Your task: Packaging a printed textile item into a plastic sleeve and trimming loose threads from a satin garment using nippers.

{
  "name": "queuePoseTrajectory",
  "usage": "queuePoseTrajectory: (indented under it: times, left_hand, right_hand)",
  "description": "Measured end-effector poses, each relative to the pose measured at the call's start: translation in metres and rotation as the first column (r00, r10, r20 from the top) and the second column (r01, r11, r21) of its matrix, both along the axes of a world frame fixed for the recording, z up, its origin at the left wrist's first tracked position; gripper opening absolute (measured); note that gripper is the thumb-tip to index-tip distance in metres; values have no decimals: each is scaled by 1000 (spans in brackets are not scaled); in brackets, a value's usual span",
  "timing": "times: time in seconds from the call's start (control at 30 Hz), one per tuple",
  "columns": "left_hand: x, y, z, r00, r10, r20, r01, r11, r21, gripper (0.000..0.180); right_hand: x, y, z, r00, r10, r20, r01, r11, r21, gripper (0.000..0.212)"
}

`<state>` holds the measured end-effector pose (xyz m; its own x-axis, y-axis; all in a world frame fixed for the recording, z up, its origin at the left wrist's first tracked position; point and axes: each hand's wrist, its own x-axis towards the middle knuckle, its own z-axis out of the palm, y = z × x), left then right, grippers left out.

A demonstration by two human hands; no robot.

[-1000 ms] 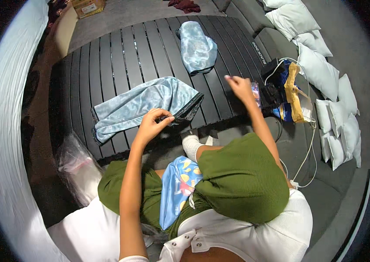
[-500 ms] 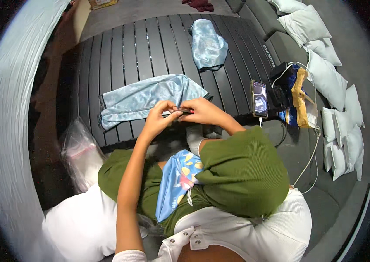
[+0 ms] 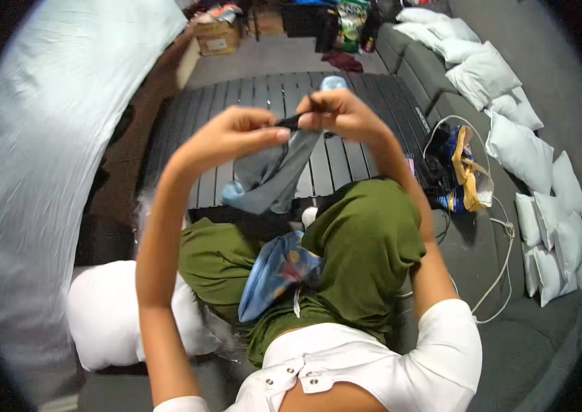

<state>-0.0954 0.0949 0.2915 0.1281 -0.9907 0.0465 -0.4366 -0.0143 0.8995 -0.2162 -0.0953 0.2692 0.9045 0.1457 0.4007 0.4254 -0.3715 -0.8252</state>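
My left hand (image 3: 236, 134) and my right hand (image 3: 339, 113) are raised in front of me, both pinching the dark top edge of a light blue-grey garment (image 3: 274, 178). The garment hangs down from my fingers over the near edge of the dark slatted table (image 3: 236, 103). Another pale blue cloth (image 3: 333, 83) lies farther back on the table, mostly hidden behind my right hand. A patterned blue cloth (image 3: 274, 275) rests in my lap on my green trousers (image 3: 366, 240).
A blue and yellow bag (image 3: 466, 172) with white cables (image 3: 504, 240) lies on the grey sofa at the right, beside several white pillows (image 3: 524, 147). A white cushion (image 3: 109, 312) sits at my left. A cardboard box (image 3: 217, 38) and clutter stand beyond the table.
Both hands took hold of the blue-grey garment on the table and lifted it up toward my face; it now hangs from my fingers instead of lying flat.
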Motion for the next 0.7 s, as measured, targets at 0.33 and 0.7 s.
queuePoseTrajectory:
  times: [0.33,0.7]
  left_hand:
    - [-54,77,164,910,396,125,-226,725,-651,35]
    - [-157,109,75,800,450,-396,-561,796,-229,40]
  right_hand:
    - [-110,-33,99,858,-225,462,319,938,-135,40]
    - [-231,-78,-48,845,-502,183,194,606,771,28]
